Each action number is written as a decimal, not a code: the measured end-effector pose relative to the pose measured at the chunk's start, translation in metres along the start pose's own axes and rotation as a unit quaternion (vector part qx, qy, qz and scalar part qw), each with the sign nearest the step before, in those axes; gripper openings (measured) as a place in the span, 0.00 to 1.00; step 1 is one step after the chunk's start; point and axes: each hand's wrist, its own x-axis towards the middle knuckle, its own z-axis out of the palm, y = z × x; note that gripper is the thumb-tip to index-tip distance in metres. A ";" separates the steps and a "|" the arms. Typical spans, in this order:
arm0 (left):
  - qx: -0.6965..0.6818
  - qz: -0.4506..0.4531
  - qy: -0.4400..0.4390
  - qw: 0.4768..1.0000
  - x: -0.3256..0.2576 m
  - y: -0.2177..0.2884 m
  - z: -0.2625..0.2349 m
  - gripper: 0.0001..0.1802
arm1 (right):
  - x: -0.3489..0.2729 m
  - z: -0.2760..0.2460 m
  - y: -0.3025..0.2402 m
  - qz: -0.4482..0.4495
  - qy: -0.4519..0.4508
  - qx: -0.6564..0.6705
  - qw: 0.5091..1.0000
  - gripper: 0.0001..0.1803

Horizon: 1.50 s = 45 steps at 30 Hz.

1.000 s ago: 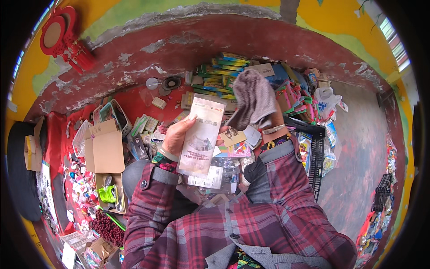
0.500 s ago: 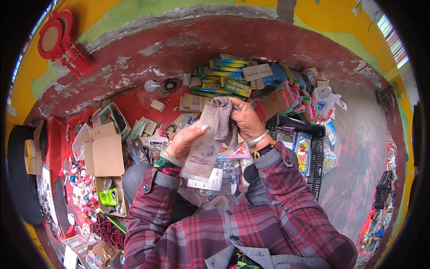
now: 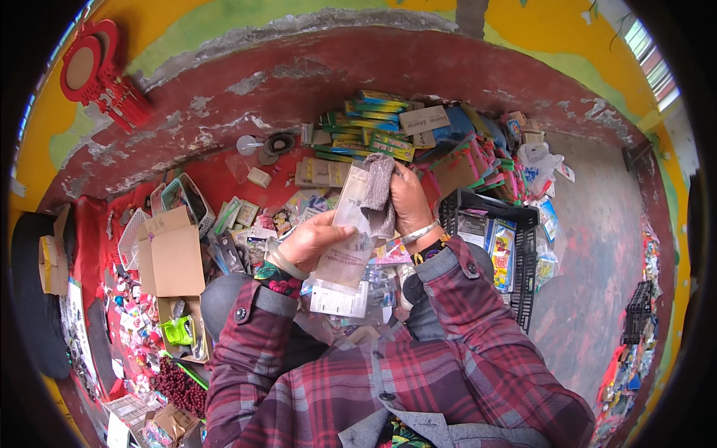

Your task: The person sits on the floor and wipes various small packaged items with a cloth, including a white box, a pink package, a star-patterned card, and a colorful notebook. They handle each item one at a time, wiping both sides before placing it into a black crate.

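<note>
My left hand is closed on a long clear plastic packet with dark print, its thumb lying over the front near the edge. In my right hand is a greyish-brown cloth, folded over and pressed against the upper right side of the packet. The right fingers go behind the cloth and are partly hidden. Both hands are raised above my lap, close together. Beneath the packet lies a white printed card among clear plastic packages.
A black plastic crate with packaged goods stands by my right knee. Stacked yellow-green boxes lie ahead by the wall. To the left are an open cardboard box, a white basket and scattered small items.
The packet has tilted slightly and shifted a little to the right. My left hand has moved right and down along it; the cloth has risen slightly with my right hand.
</note>
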 end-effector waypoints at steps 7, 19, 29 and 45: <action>0.006 0.015 -0.001 1.000 -0.008 -0.006 0.002 0.21 | 0.027 -0.046 -0.017 -0.041 0.082 0.150 0.984 0.09; -0.127 0.171 -0.012 0.977 -0.006 0.006 -0.018 0.32 | 0.021 -0.012 -0.035 -0.050 0.001 0.176 0.983 0.17; -0.205 0.208 0.035 0.956 0.005 -0.001 -0.023 0.33 | 0.018 0.050 0.016 -0.334 -0.125 -0.475 0.804 0.25; -0.206 0.304 0.026 0.930 -0.017 0.026 -0.053 0.33 | -0.029 0.078 0.037 -0.306 -0.352 -0.527 0.710 0.29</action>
